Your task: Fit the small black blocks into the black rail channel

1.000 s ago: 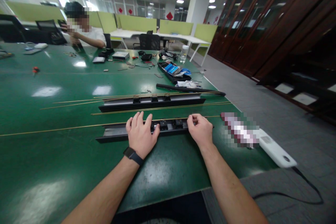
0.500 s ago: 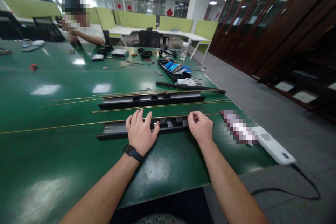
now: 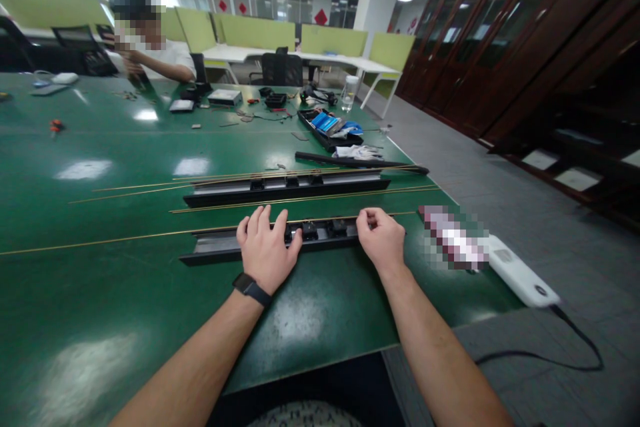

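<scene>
A long black channel rail (image 3: 210, 257) with a silvery inside lies across the table before me. Black blocks (image 3: 337, 227) sit along its groove. My left hand (image 3: 267, 243) lies over the rail with fingers spread, its thumb beside one block; its palm hides part of the channel. At the rail's right end my right hand (image 3: 381, 237) is closed in a pinch on a thin brass rod (image 3: 125, 237), which runs along the rail's far side and extends well to the left. The exact contact at the fingertips is hidden.
Beyond lie a second black rail (image 3: 225, 199) with blocks and more brass rods (image 3: 300, 201). A black tray (image 3: 327, 140), white gloves (image 3: 357, 152) and a dark bar (image 3: 320, 159) are farther back. A white power strip (image 3: 523, 271) rests at the right edge. A person (image 3: 170, 67) sits across the table.
The whole view has shifted slightly, so everything appears a little higher and to the left. Both hands keep the same places on the rail and rod.
</scene>
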The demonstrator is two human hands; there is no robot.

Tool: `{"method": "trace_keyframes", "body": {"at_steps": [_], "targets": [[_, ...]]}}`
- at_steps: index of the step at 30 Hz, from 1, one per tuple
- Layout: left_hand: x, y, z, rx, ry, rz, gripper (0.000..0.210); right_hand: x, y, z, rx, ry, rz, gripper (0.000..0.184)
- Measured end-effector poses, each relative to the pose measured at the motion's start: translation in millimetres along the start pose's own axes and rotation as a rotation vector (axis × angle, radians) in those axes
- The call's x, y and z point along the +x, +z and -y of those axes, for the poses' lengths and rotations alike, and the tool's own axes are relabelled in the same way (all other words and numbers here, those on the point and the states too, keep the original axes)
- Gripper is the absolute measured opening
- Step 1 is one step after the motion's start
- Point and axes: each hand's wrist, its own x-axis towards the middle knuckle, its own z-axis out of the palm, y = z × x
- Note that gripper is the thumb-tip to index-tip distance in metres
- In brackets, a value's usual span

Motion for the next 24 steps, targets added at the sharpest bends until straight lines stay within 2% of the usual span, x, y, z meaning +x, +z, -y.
{"method": "trace_keyframes", "body": {"at_steps": [12,24], "targets": [[0.1,-1.1,-0.7,-0.006,0.0,0.012,0.045,-1.3,0.6,2.7,-0.006,-0.037,0.043,0.027],[0.5,-0.7,-0.4,-0.005,-0.002,0.008,0.044,0.3,-0.1,-0.2,-0.029,-0.008,0.001,0.028]]}}
